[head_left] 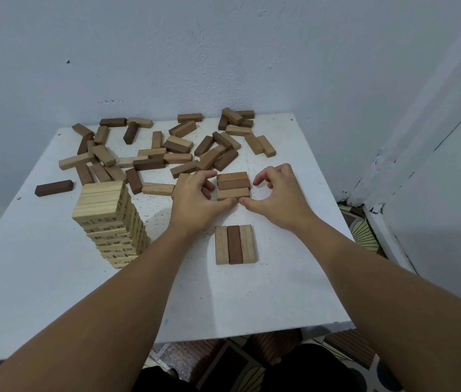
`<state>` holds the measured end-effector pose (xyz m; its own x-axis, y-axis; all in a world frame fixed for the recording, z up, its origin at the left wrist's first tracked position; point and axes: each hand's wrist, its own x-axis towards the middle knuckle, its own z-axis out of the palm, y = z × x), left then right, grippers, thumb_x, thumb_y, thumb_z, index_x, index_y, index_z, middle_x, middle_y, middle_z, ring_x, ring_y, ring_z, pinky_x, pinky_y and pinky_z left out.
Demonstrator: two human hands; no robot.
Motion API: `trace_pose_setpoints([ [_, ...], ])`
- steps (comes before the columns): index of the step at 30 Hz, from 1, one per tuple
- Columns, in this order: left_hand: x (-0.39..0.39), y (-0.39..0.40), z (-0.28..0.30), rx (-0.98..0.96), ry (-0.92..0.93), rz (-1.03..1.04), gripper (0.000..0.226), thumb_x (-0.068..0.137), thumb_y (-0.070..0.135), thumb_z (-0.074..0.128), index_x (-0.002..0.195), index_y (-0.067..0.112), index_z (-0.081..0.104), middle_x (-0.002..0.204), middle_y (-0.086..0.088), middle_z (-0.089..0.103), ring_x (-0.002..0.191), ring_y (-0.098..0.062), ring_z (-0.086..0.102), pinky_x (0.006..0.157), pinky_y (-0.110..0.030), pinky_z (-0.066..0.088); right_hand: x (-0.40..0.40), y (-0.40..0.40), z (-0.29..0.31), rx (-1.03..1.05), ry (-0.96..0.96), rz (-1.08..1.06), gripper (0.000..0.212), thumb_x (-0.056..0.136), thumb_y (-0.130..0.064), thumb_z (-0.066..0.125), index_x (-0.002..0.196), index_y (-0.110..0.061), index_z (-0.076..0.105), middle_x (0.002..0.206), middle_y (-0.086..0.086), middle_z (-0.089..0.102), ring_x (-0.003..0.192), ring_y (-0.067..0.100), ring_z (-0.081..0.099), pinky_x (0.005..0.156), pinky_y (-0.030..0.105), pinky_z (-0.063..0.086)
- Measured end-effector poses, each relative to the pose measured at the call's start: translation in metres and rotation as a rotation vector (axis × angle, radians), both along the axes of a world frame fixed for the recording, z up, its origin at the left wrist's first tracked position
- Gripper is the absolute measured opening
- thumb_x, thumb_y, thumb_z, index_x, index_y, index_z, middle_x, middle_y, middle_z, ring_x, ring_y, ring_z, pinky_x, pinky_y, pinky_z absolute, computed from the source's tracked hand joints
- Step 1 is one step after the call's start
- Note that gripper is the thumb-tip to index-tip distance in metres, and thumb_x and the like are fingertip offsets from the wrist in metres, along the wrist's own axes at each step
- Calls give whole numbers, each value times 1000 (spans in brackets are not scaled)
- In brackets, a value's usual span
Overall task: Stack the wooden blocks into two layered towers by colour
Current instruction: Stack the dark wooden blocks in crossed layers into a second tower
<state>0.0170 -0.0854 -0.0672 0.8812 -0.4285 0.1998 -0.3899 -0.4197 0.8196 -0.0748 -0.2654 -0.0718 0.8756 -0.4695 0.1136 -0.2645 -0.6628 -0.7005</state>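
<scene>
On the white worktop (54, 292) there are no containers, only blocks. In the middle, a flat row of three blocks (233, 185) lies crosswise, w/ the two hands around it. The left hand (195, 199) has curled fingers at the left ends of this row and its thumb goes along the near edge. The right hand (277, 193) is also curled, fingertips just beside the right ends, thumb at the near edge; the two thumbs almost touch each other in front of the row. If the fingers really press the wood or are only very near, I cannot tell. Nearer to the person lies a second row of three (235, 244), lengthwise, light-dark-light, apart from both hands. At the left stands a tall tower of pale numbered blocks (110, 222). Loose brown blocks (150, 154), light & dark mixed, are scattered at the far side near the wall (223, 52)
</scene>
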Motion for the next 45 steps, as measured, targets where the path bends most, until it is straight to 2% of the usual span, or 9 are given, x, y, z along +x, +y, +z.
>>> trace_pose_setpoints([
  [6, -1, 0, 1, -11, 12, 2, 72, 70, 36, 94, 134, 22, 66, 99, 8, 62, 88, -10, 59, 76, -27, 54, 2, 0, -3, -15, 11, -8, 37, 76, -53, 87, 97, -29, 69, 119, -7, 44, 116, 13, 49, 100, 31, 52],
  [16, -2, 0, 1, -35, 76, 7, 67, 68, 33, 96, 129, 26, 68, 96, 10, 65, 81, -5, 58, 77, -25, 55, -1, 0, -1, 27, -10, -5, 27, 75, -49, 89, 87, -33, 70, 117, -7, 44, 114, 9, 46, 95, 25, 48],
  [22, -2, 0, 3, -38, 64, 20, 69, 66, 35, 98, 128, 25, 69, 97, 9, 65, 87, -11, 62, 80, -28, 57, 0, 1, 0, 8, -4, -35, 53, 71, -55, 89, 111, -30, 66, 121, -8, 39, 117, 11, 45, 100, 25, 48],
  [33, -4, 0, 5, -30, 34, 34, 73, 65, 36, 99, 129, 20, 68, 94, 8, 61, 88, -12, 61, 79, -30, 57, -4, 3, 3, 29, -16, -18, 42, 75, -51, 88, 107, -26, 75, 117, -6, 41, 114, 8, 41, 91, 19, 41],
  [36, -4, 0, 5, -30, 44, 35, 75, 64, 37, 99, 129, 20, 67, 96, 7, 61, 89, -12, 60, 80, -29, 57, -3, 3, 2, 8, -25, -21, 43, 74, -52, 88, 106, -28, 73, 117, -7, 42, 114, 9, 44, 93, 22, 47],
  [39, -3, 0, 3, -49, 78, 44, 77, 62, 36, 100, 130, 20, 66, 99, 7, 62, 91, -14, 62, 83, -32, 58, 0, 1, -1, -14, -8, -27, 54, 72, -58, 87, 114, -31, 66, 121, -8, 40, 116, 12, 47, 98, 28, 51],
  [45, -3, -1, 4, -44, 94, 52, 78, 61, 37, 100, 130, 20, 66, 100, 7, 64, 92, -14, 63, 85, -35, 59, 3, -2, -4, -30, 12, -25, 70, 72, -63, 84, 130, -31, 63, 121, -9, 37, 118, 10, 44, 105, 34, 50],
])
